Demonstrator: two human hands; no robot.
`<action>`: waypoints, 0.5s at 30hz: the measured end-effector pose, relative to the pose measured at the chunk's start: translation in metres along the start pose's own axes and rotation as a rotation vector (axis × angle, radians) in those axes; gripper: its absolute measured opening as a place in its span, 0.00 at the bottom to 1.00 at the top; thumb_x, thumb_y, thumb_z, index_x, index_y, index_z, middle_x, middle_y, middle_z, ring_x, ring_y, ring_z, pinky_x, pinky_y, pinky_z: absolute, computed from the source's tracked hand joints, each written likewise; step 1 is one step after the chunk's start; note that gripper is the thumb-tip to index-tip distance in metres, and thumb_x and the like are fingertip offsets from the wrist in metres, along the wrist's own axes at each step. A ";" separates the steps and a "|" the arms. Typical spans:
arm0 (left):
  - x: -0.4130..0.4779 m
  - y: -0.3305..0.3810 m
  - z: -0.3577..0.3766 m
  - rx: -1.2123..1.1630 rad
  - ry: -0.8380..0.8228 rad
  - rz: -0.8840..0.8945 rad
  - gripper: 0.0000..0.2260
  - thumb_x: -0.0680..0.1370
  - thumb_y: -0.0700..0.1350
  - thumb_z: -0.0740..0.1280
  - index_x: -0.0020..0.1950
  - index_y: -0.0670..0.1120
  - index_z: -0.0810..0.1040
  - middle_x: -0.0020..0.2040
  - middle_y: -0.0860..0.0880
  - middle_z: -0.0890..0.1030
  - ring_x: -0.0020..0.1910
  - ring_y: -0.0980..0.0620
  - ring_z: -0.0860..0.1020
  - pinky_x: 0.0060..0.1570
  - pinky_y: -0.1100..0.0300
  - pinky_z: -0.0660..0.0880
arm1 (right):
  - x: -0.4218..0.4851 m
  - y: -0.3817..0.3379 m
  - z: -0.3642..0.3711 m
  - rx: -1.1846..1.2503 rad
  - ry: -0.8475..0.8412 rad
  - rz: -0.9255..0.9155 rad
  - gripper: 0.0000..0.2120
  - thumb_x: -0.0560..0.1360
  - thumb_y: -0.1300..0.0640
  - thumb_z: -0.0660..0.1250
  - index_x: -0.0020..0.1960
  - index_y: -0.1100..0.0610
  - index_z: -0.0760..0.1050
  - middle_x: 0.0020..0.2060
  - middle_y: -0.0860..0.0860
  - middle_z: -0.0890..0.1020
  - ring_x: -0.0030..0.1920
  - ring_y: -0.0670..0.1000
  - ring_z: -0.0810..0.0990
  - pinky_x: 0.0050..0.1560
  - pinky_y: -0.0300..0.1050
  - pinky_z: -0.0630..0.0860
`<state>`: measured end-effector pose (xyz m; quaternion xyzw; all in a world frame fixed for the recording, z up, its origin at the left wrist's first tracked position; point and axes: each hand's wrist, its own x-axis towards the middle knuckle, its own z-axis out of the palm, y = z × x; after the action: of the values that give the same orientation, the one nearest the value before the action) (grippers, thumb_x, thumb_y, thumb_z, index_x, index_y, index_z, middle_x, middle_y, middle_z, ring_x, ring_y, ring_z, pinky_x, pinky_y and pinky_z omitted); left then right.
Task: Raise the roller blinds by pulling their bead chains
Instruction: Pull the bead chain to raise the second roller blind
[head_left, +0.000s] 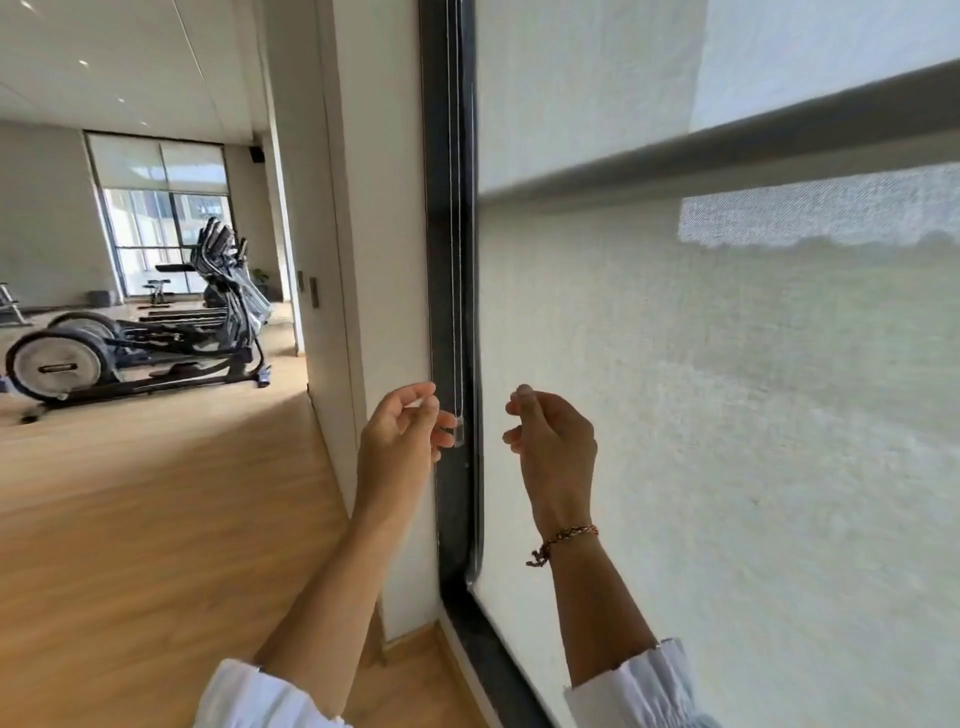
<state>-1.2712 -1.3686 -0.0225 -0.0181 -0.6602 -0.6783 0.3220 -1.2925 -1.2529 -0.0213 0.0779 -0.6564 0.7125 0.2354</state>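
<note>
Two hands raised at the bead chain, with the blind beside them fully down.

Largest in view, the roller blind (727, 415) covers the whole window on the right, its fabric reaching down near the floor, so by my reading this one has yet to go up; across the gym, the far blinds (156, 163) already sit about halfway raised. Along the dark window frame (449, 260) hangs the thin bead chain (457, 291), ending at a small clear clip. Left hand (402, 428) has its fingertips (444, 422) at that lower end, seemingly pinching the chain, though the grip is too fine to confirm. Right hand (553, 441) hovers just beside the frame, fingers loosely curled, holding nothing.
</note>
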 end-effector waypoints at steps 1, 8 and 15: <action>0.023 -0.011 0.002 -0.005 0.003 -0.014 0.05 0.78 0.44 0.61 0.50 0.52 0.75 0.37 0.51 0.81 0.32 0.58 0.78 0.34 0.63 0.72 | 0.017 0.010 0.013 0.003 -0.001 0.005 0.11 0.76 0.52 0.62 0.42 0.57 0.79 0.34 0.49 0.82 0.34 0.51 0.80 0.43 0.50 0.77; 0.211 -0.101 0.033 0.061 -0.025 -0.013 0.08 0.78 0.44 0.60 0.56 0.47 0.75 0.43 0.50 0.81 0.38 0.54 0.78 0.35 0.64 0.72 | 0.172 0.095 0.112 -0.004 0.003 0.034 0.11 0.76 0.53 0.62 0.39 0.56 0.79 0.34 0.50 0.82 0.32 0.47 0.79 0.41 0.48 0.77; 0.412 -0.186 0.067 0.071 -0.030 -0.020 0.07 0.78 0.44 0.61 0.54 0.49 0.75 0.50 0.50 0.80 0.44 0.56 0.78 0.39 0.62 0.72 | 0.353 0.174 0.219 -0.036 -0.064 0.011 0.11 0.74 0.57 0.62 0.37 0.61 0.76 0.30 0.53 0.78 0.33 0.49 0.75 0.40 0.50 0.76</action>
<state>-1.7104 -1.4931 0.0067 -0.0101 -0.6888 -0.6572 0.3058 -1.7217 -1.3887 -0.0022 0.0926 -0.6768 0.6989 0.2118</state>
